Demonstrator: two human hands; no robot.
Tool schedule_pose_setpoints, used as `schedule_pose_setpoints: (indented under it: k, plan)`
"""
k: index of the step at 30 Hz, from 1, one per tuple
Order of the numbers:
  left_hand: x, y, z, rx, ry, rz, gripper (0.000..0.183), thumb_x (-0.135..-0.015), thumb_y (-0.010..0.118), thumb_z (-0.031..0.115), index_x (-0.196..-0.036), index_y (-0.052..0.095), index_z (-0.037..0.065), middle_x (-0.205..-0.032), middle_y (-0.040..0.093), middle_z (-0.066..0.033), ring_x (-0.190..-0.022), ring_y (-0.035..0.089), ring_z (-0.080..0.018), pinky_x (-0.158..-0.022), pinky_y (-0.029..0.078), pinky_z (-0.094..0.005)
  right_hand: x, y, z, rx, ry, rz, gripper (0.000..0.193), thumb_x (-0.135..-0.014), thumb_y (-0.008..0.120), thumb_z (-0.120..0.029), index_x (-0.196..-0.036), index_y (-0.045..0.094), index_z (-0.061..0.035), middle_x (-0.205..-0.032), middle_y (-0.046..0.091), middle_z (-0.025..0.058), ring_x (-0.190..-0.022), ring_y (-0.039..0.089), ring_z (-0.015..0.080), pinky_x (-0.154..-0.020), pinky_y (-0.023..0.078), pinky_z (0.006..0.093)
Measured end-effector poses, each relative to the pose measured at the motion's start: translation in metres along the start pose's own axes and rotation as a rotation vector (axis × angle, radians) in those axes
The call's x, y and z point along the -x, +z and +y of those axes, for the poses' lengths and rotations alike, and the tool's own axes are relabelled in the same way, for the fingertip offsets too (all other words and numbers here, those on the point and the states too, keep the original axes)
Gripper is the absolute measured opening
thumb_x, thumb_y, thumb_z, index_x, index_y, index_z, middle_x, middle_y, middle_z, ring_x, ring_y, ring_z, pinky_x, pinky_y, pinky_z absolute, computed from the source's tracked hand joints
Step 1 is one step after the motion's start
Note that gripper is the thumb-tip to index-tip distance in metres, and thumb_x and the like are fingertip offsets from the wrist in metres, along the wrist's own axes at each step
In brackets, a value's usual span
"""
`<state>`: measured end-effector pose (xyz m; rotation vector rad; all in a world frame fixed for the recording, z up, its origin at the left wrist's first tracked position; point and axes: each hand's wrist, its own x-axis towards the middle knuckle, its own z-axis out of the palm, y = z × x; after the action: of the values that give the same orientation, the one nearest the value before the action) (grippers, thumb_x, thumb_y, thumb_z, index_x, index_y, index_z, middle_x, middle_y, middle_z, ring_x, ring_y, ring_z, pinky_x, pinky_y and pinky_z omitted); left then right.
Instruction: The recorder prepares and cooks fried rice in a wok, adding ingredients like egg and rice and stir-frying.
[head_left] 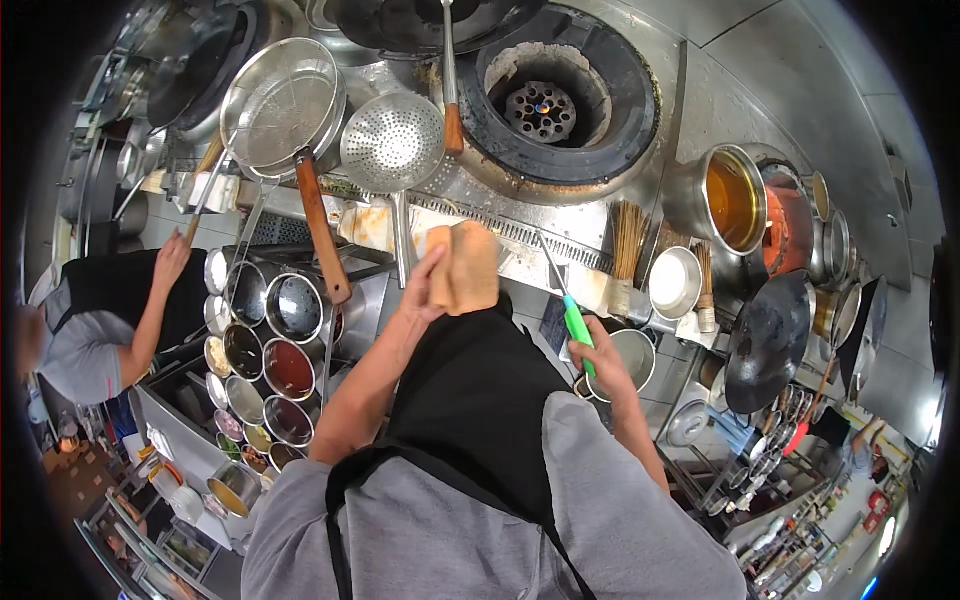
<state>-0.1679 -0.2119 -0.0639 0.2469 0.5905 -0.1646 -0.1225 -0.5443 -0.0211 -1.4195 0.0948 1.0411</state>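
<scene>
My left hand (420, 292) is closed on a folded tan cloth (470, 268), held up in front of my black apron. In my right hand (603, 358) is a tool with a bright green handle (577, 325) and a thin metal shaft pointing up and away from me; its exact kind is not clear. Just beyond the cloth lies a perforated strainer ladle (393, 142), its metal handle ending beside my left hand. The round burner (545, 105) sits farther ahead, its bowl uncovered and no flame visible in it.
A wire-mesh strainer (280, 100) with a wooden handle lies left of the ladle. Sauce containers (290, 368) stand at the left, near a co-worker (95, 330). A pot of amber liquid (733, 200), bamboo brushes (628, 245) and a dark wok (768, 340) are to the right.
</scene>
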Motion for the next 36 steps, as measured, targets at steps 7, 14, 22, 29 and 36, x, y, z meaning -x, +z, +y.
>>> schedule_pose_setpoints:
  k: [7,14,22,29,36]
  plan:
    - [0.078,0.012,-0.029,0.356,0.191,-0.46,0.076,-0.084,0.066,0.037,-0.142,0.03,0.002,-0.138,0.039,-0.023,-0.098,0.059,-0.0271,-0.082,0.053,-0.0358,-0.014,0.006,0.0,0.304,-0.032,-0.121,0.034,-0.088,0.068,-0.019,-0.112,0.047,-0.0077,-0.078,0.047,-0.0014,-0.065,0.046,0.0073,-0.057,0.039,0.0239]
    - [0.204,0.026,-0.078,-0.02,0.363,-0.153,0.077,-0.079,0.07,0.037,-0.139,0.035,0.005,-0.106,0.05,-0.0082,-0.069,0.05,-0.0142,-0.065,0.047,-0.0268,-0.041,0.018,0.007,0.737,-0.276,-0.41,0.041,-0.087,0.069,-0.019,-0.118,0.047,-0.0051,-0.093,0.052,0.0023,-0.083,0.05,0.0123,-0.073,0.044,0.028]
    - [0.338,0.005,-0.158,0.144,0.739,-0.198,0.068,-0.083,0.068,0.036,-0.134,0.039,0.003,-0.112,0.049,-0.0131,-0.082,0.052,-0.016,-0.066,0.051,-0.0264,-0.03,0.135,0.012,0.815,-0.309,-0.878,0.039,-0.089,0.069,-0.02,-0.119,0.046,-0.0076,-0.075,0.048,-0.0028,-0.058,0.044,0.0064,-0.049,0.037,0.0229]
    - [0.448,-0.034,-0.243,0.096,1.17,-0.224,0.064,-0.086,0.07,0.025,-0.137,0.038,0.004,-0.106,0.056,-0.0112,-0.078,0.059,-0.0176,-0.072,0.052,-0.0281,0.054,0.296,0.057,0.68,-0.113,-1.116,0.043,-0.097,0.054,-0.02,-0.135,0.038,-0.0072,-0.087,0.051,0.002,-0.074,0.049,0.0079,-0.063,0.04,0.0222]
    - [0.527,-0.057,-0.38,0.203,1.635,0.056,0.062,-0.084,0.071,0.021,-0.134,0.039,0.005,-0.102,0.054,-0.0099,-0.079,0.058,-0.018,-0.073,0.052,-0.029,0.244,0.487,0.166,0.729,-0.978,-1.896,0.039,-0.09,0.061,-0.014,-0.125,0.054,0.0007,-0.105,0.056,0.0124,-0.101,0.055,0.0268,-0.093,0.042,0.0371]
